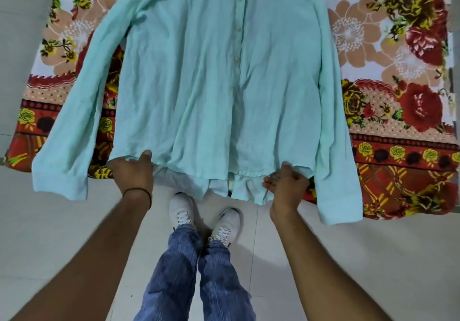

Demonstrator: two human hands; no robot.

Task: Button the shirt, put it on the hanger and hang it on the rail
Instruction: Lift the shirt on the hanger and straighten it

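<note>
- A pale aqua long-sleeved shirt (204, 84) lies front-up on a floral cloth (398, 71) that covers a raised surface. Its collar end points away from the person and is cut off at the top of the view.
- The shirt's hem hangs over the near edge of the cloth, just above the person's white sneakers (183, 210).
- A row of small buttons (238, 29) runs down the centre placket, which lies closed where it shows.
- Both sleeves are spread out to the sides. The left-side cuff (59, 181) and the right-side cuff (339, 208) droop past the near edge.
- The left hand (132, 171) grips the hem near its left corner, thumb on top of the fabric and fingers curled underneath. A thin dark band (138, 192) circles that wrist.
- The right hand (286, 183) pinches the hem near its right corner, thumb pressed on the fabric, with some fingers sticking out loosely to the side.
- The person stands in blue jeans (189, 271) on a pale tiled floor (62, 233).
</note>
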